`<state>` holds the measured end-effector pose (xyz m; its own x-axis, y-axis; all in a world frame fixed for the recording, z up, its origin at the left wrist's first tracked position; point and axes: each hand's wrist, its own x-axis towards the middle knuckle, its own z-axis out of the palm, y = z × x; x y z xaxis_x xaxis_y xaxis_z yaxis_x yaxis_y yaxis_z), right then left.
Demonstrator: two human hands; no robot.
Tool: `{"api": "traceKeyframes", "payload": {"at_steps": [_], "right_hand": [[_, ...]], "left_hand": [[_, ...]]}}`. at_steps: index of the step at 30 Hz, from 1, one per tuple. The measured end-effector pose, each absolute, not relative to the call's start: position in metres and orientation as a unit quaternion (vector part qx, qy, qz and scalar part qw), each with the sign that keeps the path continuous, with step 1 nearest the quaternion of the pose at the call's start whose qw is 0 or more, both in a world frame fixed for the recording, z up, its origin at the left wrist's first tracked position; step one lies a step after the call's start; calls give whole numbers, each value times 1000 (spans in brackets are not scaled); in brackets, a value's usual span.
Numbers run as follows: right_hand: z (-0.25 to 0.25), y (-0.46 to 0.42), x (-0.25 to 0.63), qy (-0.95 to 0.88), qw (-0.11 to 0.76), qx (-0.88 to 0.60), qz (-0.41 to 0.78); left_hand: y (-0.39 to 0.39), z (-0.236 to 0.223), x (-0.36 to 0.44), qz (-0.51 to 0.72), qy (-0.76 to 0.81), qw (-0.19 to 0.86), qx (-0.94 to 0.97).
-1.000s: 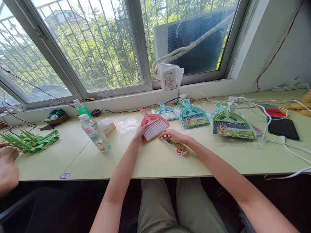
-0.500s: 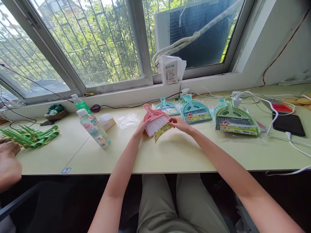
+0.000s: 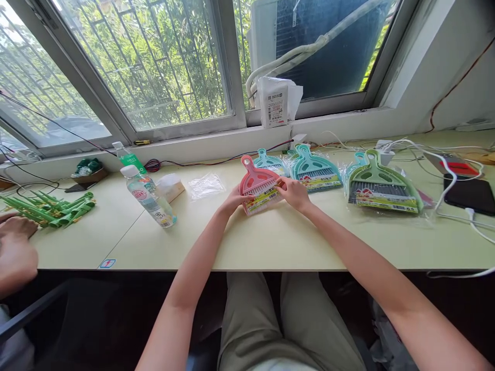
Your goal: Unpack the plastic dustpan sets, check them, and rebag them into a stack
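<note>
A pink dustpan (image 3: pixel 251 178) with a white-bristled brush nested in it is tilted up above the table, its handle pointing away from me. My left hand (image 3: pixel 233 201) is closed on its left edge. Across the bristles lies a yellow-green printed label card (image 3: pixel 262 200). My right hand (image 3: pixel 294 194) pinches the card's right end against the dustpan's edge; its fingertips are partly hidden. Just behind is a blue dustpan set (image 3: pixel 270 162), with a stack of teal dustpan sets (image 3: pixel 315 169) to the right. Farther right lie green dustpan sets (image 3: pixel 382 183) in clear plastic, labels across their bristles.
Left of my hands are a clear plastic bag (image 3: pixel 207 185), a tissue pack (image 3: pixel 170 188) and a drink bottle (image 3: pixel 149 198). Another person's hand (image 3: pixel 17 232) rests by green stalk-like pieces (image 3: pixel 58 211). A phone (image 3: pixel 469 195) and white cables lie at right.
The label card, which hung off the dustpan's lower edge at an angle, now lies flat across the bristles. The dustpan has tipped up and shifted slightly right. My view has tilted a little.
</note>
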<state>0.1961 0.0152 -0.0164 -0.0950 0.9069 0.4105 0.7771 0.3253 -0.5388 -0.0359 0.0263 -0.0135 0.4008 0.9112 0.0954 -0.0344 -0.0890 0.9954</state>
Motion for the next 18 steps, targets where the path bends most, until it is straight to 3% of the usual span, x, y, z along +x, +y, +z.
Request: {"api": "traceKeyframes", "payload": {"at_steps": [3, 7, 10, 13, 15, 18], "right_hand": [[-18, 14, 196, -729, 383, -562, 70], [-24, 14, 189, -626, 536, -560, 84], [-29, 11, 173, -513, 592, -555, 279], [-34, 4, 154, -492, 533, -433, 536], [-36, 1, 146, -485, 522, -355, 605], [-38, 1, 145, -438, 555, -344, 618]], "left_hand": [[29, -14, -38, 446, 367, 558, 595], [30, -11, -40, 497, 354, 557, 564], [31, -9, -41, 528, 340, 560, 540], [30, -7, -40, 524, 330, 557, 553], [27, -6, -38, 504, 318, 551, 584], [23, -4, -35, 470, 345, 530, 616]]}}
